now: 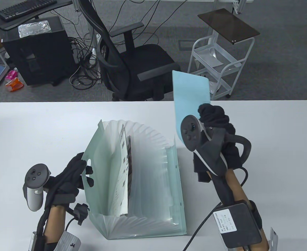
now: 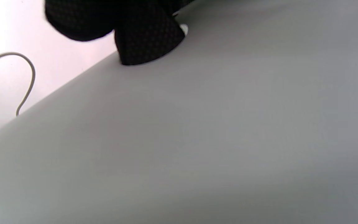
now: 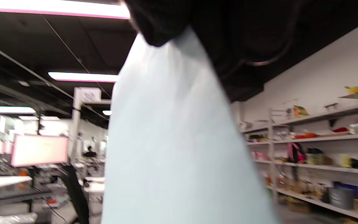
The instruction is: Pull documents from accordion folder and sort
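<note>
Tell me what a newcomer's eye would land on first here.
Likely the light blue sheet, held up by the right hand above the table's far right. Next, the pale green accordion folder, fanned open mid-table with papers standing inside, the left hand gripping its left flap.

1. Table view – high, front-facing, looks down on counter point(image 1: 38, 125) w/ both arms.
2. Left wrist – v. close to folder wall point(image 2: 197, 140).
3. Right wrist – tilted up toward ceiling; shares blue sheet point(image 3: 179, 140) w/ table view point(image 1: 191, 96).
</note>
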### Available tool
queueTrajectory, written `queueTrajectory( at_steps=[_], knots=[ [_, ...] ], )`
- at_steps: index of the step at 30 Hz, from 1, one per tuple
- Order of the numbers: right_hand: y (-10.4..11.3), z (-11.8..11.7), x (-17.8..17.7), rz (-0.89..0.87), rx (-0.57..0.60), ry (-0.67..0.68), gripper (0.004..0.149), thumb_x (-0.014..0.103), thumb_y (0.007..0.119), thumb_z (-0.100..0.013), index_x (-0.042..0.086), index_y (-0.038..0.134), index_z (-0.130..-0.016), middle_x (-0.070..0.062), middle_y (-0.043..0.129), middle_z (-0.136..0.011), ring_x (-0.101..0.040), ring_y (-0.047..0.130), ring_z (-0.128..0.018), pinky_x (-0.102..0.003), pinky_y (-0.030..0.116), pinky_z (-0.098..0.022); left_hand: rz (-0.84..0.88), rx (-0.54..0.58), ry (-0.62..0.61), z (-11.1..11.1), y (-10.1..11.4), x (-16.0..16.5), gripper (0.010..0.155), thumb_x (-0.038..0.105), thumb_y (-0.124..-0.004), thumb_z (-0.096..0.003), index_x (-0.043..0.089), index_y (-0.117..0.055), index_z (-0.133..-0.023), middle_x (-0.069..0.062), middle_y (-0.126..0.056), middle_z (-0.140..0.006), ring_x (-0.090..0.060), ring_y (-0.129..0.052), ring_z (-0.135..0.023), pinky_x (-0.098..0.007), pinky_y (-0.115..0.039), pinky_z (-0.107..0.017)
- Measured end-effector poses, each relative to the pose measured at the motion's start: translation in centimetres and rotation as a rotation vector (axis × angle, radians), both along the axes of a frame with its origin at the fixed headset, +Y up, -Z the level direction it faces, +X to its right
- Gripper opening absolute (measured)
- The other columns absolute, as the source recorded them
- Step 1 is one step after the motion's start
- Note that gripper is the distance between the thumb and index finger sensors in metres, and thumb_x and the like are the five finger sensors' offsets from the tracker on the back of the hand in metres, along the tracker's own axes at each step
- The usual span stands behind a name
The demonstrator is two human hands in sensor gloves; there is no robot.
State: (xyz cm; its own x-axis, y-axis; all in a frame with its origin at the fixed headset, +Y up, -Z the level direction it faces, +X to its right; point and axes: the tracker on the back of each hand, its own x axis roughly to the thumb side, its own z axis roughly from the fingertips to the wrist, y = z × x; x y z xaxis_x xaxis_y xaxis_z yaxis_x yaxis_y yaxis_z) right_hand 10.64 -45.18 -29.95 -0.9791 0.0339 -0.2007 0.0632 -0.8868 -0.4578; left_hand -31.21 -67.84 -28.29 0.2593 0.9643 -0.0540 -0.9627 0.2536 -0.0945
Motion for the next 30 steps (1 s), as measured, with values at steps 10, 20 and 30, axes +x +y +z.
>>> queueTrajectory(
  at_steps=[10, 20, 30],
  knots=[
    [-14.9, -6.3, 6.8, -0.118, -0.575, 0.041, 0.038, 0.019, 0.073, -0.043, 0.022, 0.060, -0.078, -0.006, 0.079, -0.078, -0.022, 0.092, -0.055, -0.032, 0.085, -0.043, 0.007, -0.001, 0.001, 0.0, 0.0, 0.1, 0.068, 0.052, -0.052, -0.0684, 0.006, -0.041, -0.117, -0.023, -0.075, -0.095, -0.019, -0.098, -0.052, -0.047, -0.080, -0.045],
    [-26.4, -10.3, 7.9, -0.046, -0.775, -0.063, 0.037, 0.017, 0.072, -0.042, 0.026, 0.061, -0.076, -0.005, 0.078, -0.079, -0.023, 0.091, -0.057, -0.034, 0.084, -0.045, 0.005, 0.000, -0.001, 0.0, -0.1, 0.1, 0.068, 0.052, -0.052, -0.0683, 0.006, -0.041, -0.117, -0.023, -0.075, -0.095, -0.019, -0.098, -0.052, -0.047, -0.080, -0.045],
    [-27.3, -11.0, 8.2, -0.005, -0.790, -0.180, 0.039, 0.022, 0.071, -0.044, 0.028, 0.061, -0.081, -0.013, 0.069, -0.095, -0.032, 0.086, -0.072, -0.038, 0.082, -0.051, 0.007, 0.002, -0.008, -0.1, -0.1, 0.2, 0.068, 0.052, -0.052, -0.0682, 0.006, -0.041, -0.117, -0.023, -0.074, -0.095, -0.018, -0.098, -0.052, -0.046, -0.080, -0.044]
  ],
)
